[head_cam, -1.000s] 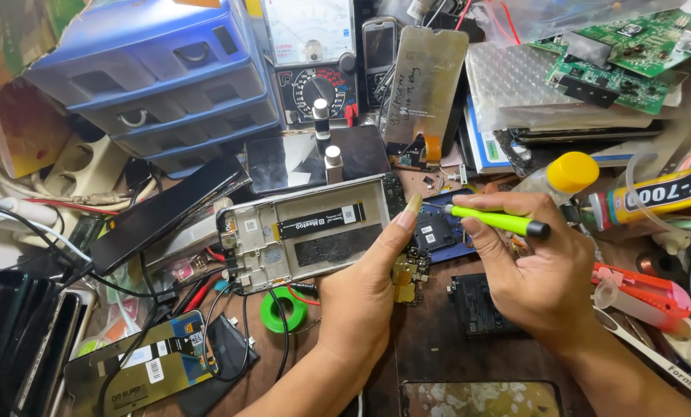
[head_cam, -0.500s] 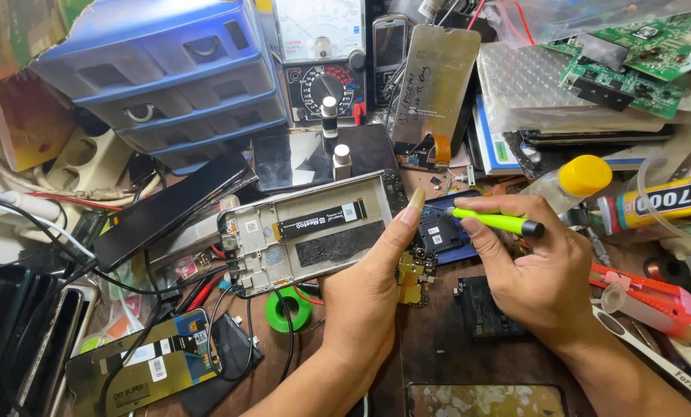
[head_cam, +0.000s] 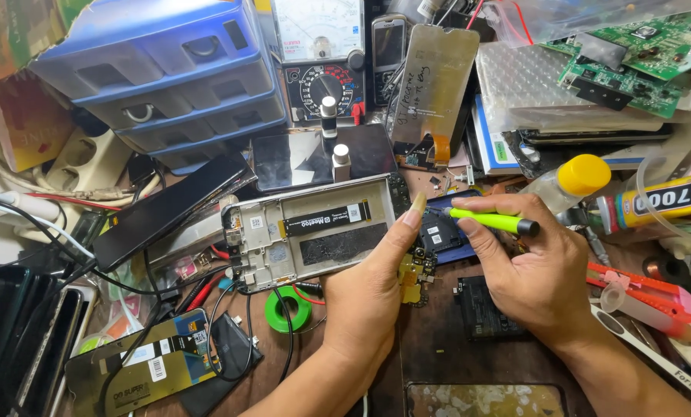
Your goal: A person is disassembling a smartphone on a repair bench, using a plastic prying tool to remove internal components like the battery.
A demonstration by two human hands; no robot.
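The opened grey phone frame with its black ribbon strip [head_cam: 307, 232] lies tilted on the messy brown wooden table [head_cam: 438, 363], just left of the middle of the picture. The left hand [head_cam: 369, 297] sits at 4 o'clock from the frame, fingers curled, its thumb pressing down the frame's right edge. At 3 o'clock from that thumb, the right hand [head_cam: 535, 274] is closed around a thin bright green screwdriver [head_cam: 488, 222], with the tip pointing left at the small dark blue phone part [head_cam: 442, 232] between the two hands.

I think the tip could slip and scratch the little parts, because they are tiny and packed close. The frame could slide too, as only a thumb holds it. A loose screw could get lost in all the clutter.

Since a second ago, the whole view sits a bit lower. Both hands stay in place, and the grip on the screwdriver is the same.
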